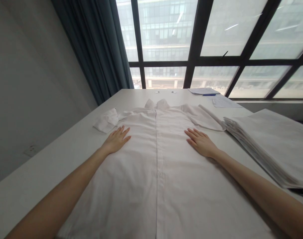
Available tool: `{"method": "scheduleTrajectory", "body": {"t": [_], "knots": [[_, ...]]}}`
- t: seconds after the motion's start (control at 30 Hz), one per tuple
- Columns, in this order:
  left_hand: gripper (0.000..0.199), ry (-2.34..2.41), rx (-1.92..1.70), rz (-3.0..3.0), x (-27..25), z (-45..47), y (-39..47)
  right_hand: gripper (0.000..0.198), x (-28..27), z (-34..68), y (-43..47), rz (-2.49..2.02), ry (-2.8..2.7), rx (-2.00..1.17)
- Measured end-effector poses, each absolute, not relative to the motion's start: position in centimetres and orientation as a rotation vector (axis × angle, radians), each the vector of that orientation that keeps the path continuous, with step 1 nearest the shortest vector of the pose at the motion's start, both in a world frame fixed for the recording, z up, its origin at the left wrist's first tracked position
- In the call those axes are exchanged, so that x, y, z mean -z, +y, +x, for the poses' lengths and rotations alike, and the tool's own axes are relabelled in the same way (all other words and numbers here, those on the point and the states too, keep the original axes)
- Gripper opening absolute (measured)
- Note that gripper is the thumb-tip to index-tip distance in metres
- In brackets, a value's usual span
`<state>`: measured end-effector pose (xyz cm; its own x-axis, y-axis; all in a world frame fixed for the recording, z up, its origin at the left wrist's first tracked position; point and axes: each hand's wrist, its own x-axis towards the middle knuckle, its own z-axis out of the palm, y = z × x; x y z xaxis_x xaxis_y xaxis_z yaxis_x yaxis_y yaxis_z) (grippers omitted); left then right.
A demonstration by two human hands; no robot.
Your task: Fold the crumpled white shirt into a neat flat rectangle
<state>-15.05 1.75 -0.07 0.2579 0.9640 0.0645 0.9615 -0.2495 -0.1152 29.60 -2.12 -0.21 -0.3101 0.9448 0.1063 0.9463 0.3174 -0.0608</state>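
A white button-front shirt [141, 172] lies face up on the table, its collar [162, 104] toward the window and its front placket running down the middle. My left hand [116, 139] rests flat on the left side of the shirt's chest, fingers stretched out, close to the crumpled left sleeve [107, 120]. On the opposite side my right hand [200, 142] lies flat below the chest pocket, fingers extended. The right sleeve [203, 117] spreads out beyond it. Neither hand grips the cloth. The shirt's lower hem runs toward the bottom of the view.
To the right sits a stack of folded white sheets [278, 142], with a dark object [302, 192] partly under its near edge. Papers [203, 90] and a blue pen [209, 95] lie at the far end of the white table [74, 139]. Wall and curtain [99, 46] border the left.
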Motion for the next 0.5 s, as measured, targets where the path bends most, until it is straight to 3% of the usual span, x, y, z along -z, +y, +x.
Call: {"method": "scheduleTrajectory", "body": {"t": [0.33,0.5], "knots": [[0.062,-1.978,-0.004,-2.275,0.1,-15.7,0.5,0.059,1.0,31.8,-3.3,-1.794,-2.336,0.034],[0.055,-2.085,0.193,-2.071,-0.5,-15.6,-0.3,0.05,1.2,33.1,-3.5,-1.798,-2.142,0.077]]}}
